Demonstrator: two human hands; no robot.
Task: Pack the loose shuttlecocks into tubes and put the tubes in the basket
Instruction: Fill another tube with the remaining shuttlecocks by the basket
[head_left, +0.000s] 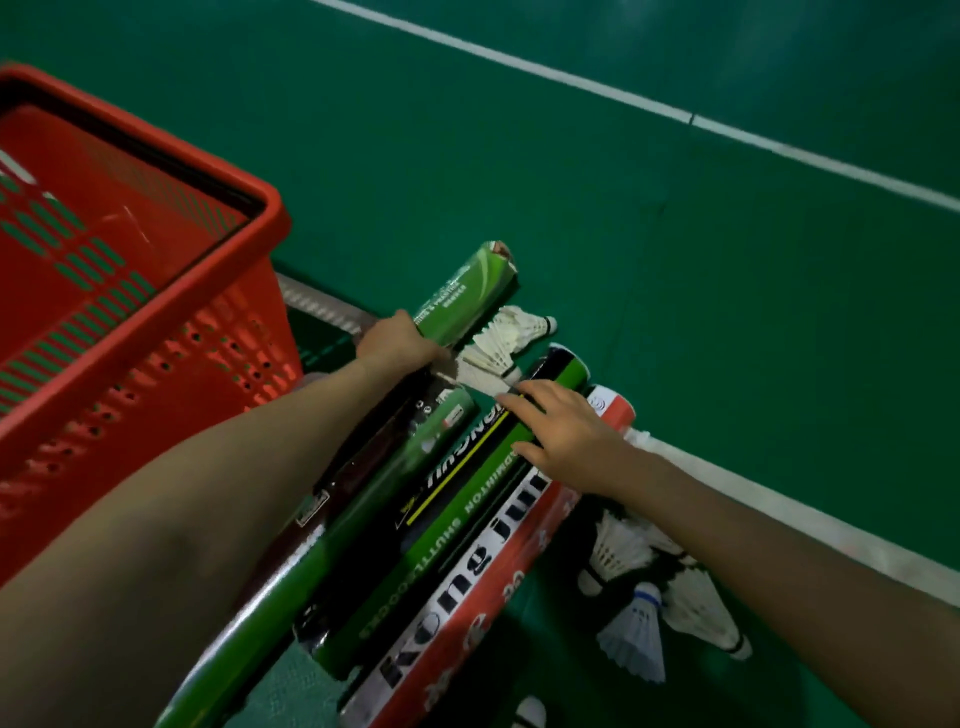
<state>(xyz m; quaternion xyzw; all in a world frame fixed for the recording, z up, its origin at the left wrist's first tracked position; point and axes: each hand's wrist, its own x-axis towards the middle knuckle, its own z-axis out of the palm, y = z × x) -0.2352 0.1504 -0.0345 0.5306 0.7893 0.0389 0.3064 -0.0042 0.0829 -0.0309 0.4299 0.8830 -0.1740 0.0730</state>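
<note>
Basket: the red basket (130, 405) fills the upper left of the frame, and I see no tube in the part that shows.
Tubes: a row of tubes (467, 597) lies on the green floor (675, 260) from centre to bottom, just beside the basket.
Progress: early going, I'd say. Loose shuttlecocks (498, 353) lie at centre, with more at lower right.
Left hand (395, 345): clenched round the green tube (462, 291) at centre.
Right hand (561, 431): fingers spread flat on the black-and-green tube (441, 519), grasping nothing, fingertips near the centre shuttlecocks.
</note>
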